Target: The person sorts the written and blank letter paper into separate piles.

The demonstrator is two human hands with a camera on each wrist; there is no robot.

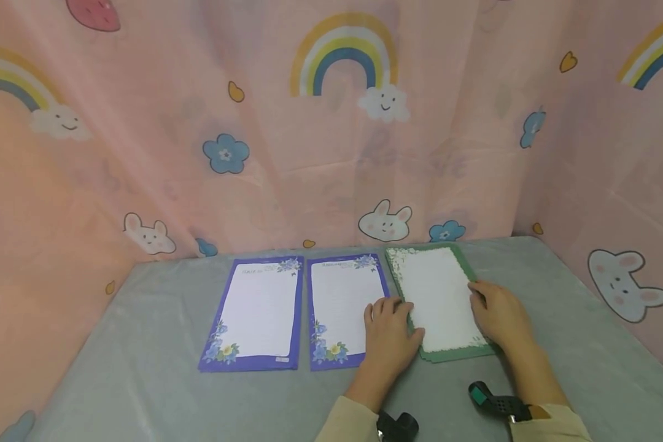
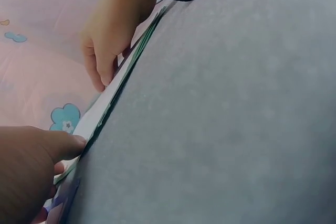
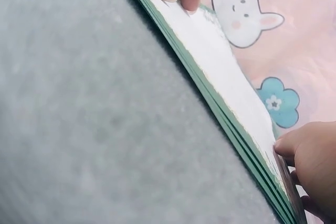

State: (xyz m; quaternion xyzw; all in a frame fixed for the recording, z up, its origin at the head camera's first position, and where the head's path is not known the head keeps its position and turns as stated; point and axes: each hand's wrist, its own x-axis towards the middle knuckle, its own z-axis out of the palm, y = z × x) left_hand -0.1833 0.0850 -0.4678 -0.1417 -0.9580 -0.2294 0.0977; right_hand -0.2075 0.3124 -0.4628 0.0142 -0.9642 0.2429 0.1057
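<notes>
A stack of green-bordered paper sheets [image 1: 439, 301] lies on the grey cloth, its edges slightly uneven at the bottom. My left hand [image 1: 389, 337] is at the stack's left edge, with fingers spread and the thumb touching its lower left side. Part of that hand covers a purple-bordered sheet [image 1: 339, 307] with blue flowers. Along the right edge, my right hand [image 1: 500, 313] touches the stack with its thumb and fingers. Several green layers show in the right wrist view, where the right thumb [image 3: 286, 142] meets the edge. The undersides of both hands are partly hidden.
Another purple-bordered sheet [image 1: 262, 310] lies at the far left of the row. Grey cloth [image 1: 143, 368] covers the table. A pink patterned curtain [image 1: 287, 184] hangs behind and at both sides. Black wrist devices [image 1: 497, 402] sit on both wrists.
</notes>
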